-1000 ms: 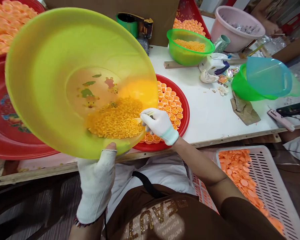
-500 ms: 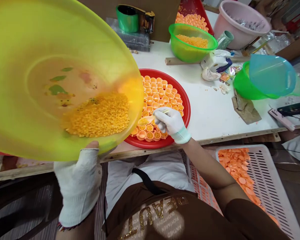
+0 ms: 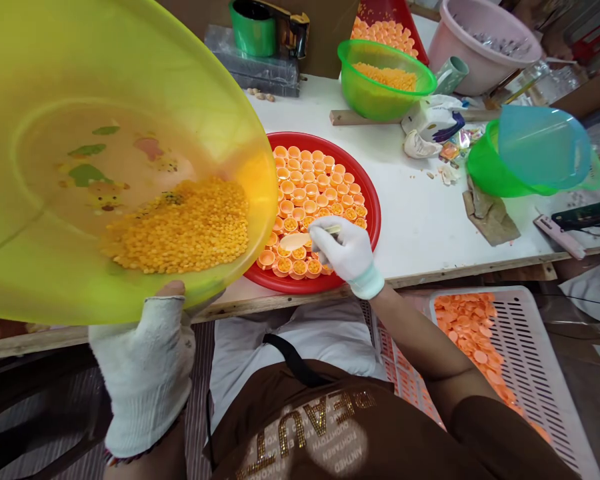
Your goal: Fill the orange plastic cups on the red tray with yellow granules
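Note:
My left hand, in a white glove with the thumb tip bare, grips the near rim of a big yellow basin. The basin is tilted, and a heap of small yellow pellets lies at its right side. In its white glove, my right hand is closed on a pale spoon. The spoon hovers over a round red tray packed with small orange cups. Several near cups hold yellow pellets; many at the back look unfilled.
Behind the tray stand a green bowl of yellow pellets, a tape dispenser and a pink tub. A green basin with a blue lid is at the right. Below the table edge, a white crate holds orange discs.
My left hand and the yellow basin have shifted left, showing more of the red tray. The spoon has moved slightly right, with my right hand still gripping it.

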A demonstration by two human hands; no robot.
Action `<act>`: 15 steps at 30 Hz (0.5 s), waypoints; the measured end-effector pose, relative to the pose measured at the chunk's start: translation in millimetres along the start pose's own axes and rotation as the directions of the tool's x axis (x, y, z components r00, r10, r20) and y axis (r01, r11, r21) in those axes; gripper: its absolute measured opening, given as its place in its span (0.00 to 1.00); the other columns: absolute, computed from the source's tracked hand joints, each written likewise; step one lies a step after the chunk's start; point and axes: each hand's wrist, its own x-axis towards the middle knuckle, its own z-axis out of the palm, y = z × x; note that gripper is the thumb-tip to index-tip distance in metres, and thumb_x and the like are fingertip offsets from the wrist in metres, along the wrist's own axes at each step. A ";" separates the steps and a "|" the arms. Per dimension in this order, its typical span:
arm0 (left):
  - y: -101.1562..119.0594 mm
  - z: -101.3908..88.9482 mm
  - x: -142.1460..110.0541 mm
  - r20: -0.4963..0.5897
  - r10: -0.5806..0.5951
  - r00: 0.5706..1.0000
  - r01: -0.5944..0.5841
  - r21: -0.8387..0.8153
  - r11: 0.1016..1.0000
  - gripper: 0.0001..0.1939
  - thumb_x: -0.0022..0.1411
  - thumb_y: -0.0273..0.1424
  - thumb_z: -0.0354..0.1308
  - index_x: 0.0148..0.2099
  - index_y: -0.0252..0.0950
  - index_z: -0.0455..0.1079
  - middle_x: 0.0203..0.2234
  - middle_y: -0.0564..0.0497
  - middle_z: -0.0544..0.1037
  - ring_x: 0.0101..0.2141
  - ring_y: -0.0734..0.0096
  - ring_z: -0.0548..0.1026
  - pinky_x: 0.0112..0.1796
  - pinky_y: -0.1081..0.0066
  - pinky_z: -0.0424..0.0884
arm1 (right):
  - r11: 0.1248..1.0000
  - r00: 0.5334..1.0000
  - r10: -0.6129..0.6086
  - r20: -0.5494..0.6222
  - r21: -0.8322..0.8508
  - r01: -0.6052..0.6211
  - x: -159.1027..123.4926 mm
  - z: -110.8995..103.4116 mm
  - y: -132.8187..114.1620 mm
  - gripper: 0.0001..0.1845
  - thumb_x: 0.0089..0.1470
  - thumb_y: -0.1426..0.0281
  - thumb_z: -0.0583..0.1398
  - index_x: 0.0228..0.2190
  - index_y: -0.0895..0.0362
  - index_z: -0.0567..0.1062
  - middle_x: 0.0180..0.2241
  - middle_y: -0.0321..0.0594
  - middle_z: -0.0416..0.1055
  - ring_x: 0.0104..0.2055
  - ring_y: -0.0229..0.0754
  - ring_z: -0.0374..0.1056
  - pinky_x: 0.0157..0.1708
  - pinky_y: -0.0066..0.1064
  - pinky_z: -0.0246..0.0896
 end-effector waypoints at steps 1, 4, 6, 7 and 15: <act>0.8 1.4 -2.0 0.005 -0.020 1.000 0.020 -0.028 0.999 0.18 0.56 0.37 0.71 0.46 0.34 0.79 0.48 0.45 0.83 0.54 0.53 0.80 0.65 0.57 0.69 | 0.998 0.999 0.041 -0.015 0.040 -0.040 3.8 1.8 -3.8 0.10 0.64 0.61 0.61 0.37 0.53 0.78 0.26 0.34 0.73 0.22 0.37 0.66 0.25 0.30 0.65; 1.3 5.9 -8.4 0.033 -0.080 0.996 0.083 -0.099 0.992 0.22 0.55 0.38 0.71 0.50 0.34 0.79 0.49 0.45 0.83 0.53 0.53 0.80 0.62 0.58 0.73 | 0.999 0.998 -0.053 -0.033 -0.012 0.053 16.5 15.3 -11.3 0.10 0.63 0.62 0.61 0.38 0.54 0.79 0.30 0.36 0.76 0.28 0.38 0.70 0.29 0.30 0.68; -1.3 7.9 -11.7 0.048 -0.094 0.994 0.099 -0.108 0.989 0.21 0.54 0.38 0.71 0.48 0.34 0.79 0.49 0.45 0.84 0.52 0.53 0.81 0.62 0.58 0.73 | 0.982 0.987 -0.162 -0.001 -0.103 0.161 23.5 28.2 -12.8 0.08 0.62 0.65 0.61 0.35 0.55 0.79 0.32 0.38 0.78 0.34 0.39 0.73 0.36 0.30 0.70; -3.4 8.3 -12.7 0.055 -0.090 0.994 0.096 -0.107 0.990 0.20 0.53 0.38 0.71 0.47 0.35 0.79 0.48 0.45 0.84 0.52 0.54 0.81 0.62 0.58 0.72 | 0.977 0.984 -0.173 0.030 -0.118 0.176 25.9 34.5 -12.9 0.08 0.61 0.66 0.60 0.33 0.55 0.78 0.32 0.38 0.78 0.35 0.39 0.74 0.38 0.30 0.70; -11.8 2.1 -11.7 0.089 -0.119 0.989 0.130 -0.135 0.982 0.22 0.58 0.39 0.69 0.53 0.36 0.79 0.52 0.43 0.83 0.56 0.52 0.80 0.65 0.55 0.70 | 0.917 0.956 0.233 0.179 0.286 -0.277 32.6 43.5 -8.9 0.09 0.57 0.63 0.64 0.35 0.57 0.77 0.24 0.32 0.74 0.18 0.31 0.65 0.13 0.22 0.58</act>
